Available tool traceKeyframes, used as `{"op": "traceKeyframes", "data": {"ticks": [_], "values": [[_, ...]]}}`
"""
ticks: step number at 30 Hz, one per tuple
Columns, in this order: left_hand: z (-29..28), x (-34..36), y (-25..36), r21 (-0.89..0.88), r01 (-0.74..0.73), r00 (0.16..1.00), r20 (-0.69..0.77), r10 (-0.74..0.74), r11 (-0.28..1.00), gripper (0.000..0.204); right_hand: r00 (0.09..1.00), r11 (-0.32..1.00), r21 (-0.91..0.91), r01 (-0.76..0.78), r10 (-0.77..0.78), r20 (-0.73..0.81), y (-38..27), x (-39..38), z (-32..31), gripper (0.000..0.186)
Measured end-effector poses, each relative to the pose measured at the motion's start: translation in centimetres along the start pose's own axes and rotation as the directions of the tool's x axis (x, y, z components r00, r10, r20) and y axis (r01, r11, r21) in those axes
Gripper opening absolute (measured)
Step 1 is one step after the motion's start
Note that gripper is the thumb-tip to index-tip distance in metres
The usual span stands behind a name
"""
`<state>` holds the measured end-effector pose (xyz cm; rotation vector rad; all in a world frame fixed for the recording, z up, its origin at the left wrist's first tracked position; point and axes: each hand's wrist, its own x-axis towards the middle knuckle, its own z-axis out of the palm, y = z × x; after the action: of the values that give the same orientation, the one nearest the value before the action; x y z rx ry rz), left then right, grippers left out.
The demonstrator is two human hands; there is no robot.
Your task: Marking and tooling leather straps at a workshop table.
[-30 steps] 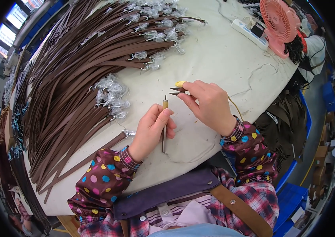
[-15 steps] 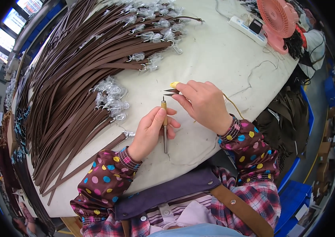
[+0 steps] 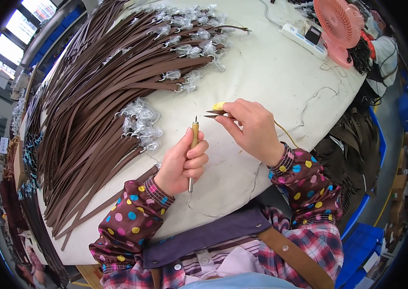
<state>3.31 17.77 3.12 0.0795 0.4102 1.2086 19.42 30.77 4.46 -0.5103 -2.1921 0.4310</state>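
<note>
Upright in my left hand (image 3: 184,163) is a slim pen-like tool (image 3: 195,136) with a brass-coloured collar, a silver lower end and a thin dark tip pointing away from me. All its fingers are wrapped round it. My right hand (image 3: 253,127) pinches a pair of dark thread snips (image 3: 215,114). Their blades point left, slightly parted, just right of the tool's tip and apart from it. Yellow tape or a finger cot (image 3: 219,106) covers a right fingertip. A thin brownish-yellow cord (image 3: 286,132) runs from behind that hand to the wrist.
Many brown straps (image 3: 93,125) with plastic-wrapped metal clasps (image 3: 140,123) cover the table's left half. A thin wire (image 3: 223,215) curves from the tool across the tabletop. At the far right stand a pink fan (image 3: 337,24) and a white power strip (image 3: 302,42). Dark straps (image 3: 346,154) hang at right.
My left fingers have closed more fully round the pen-like tool, which has shifted slightly left and nearer its tip upward. The snips have moved slightly right, their blades closer together.
</note>
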Motion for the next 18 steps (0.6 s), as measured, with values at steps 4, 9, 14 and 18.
{"op": "traceKeyframes", "data": {"ticks": [4, 9, 14, 18], "values": [[0.7, 0.1, -0.4, 0.097, -0.027, 0.994, -0.099, 0.036, 0.995, 0.035, 1.0, 0.999, 0.037, -0.003, 0.003, -0.005, 0.1, -0.1, 0.2, 0.015], [0.4, 0.1, -0.6, 0.182, -0.019, 0.996, -0.082, 0.034, 0.983, 0.033, 1.0, 0.999, 0.037, 0.016, -0.016, 0.001, 0.3, -0.1, 0.5, 0.014], [1.0, 0.1, -0.9, 0.214, -0.04, 0.99, -0.124, 0.067, 0.976, 0.034, 0.999, 1.0, -0.003, 0.03, -0.03, 0.021, 0.2, -0.1, 0.5, 0.014], [1.3, 0.1, -1.0, 0.267, -0.032, 0.986, -0.152, 0.075, 0.963, 0.034, 0.999, 0.999, -0.016, 0.036, -0.035, 0.029, 0.3, -0.2, 0.5, 0.015]]}}
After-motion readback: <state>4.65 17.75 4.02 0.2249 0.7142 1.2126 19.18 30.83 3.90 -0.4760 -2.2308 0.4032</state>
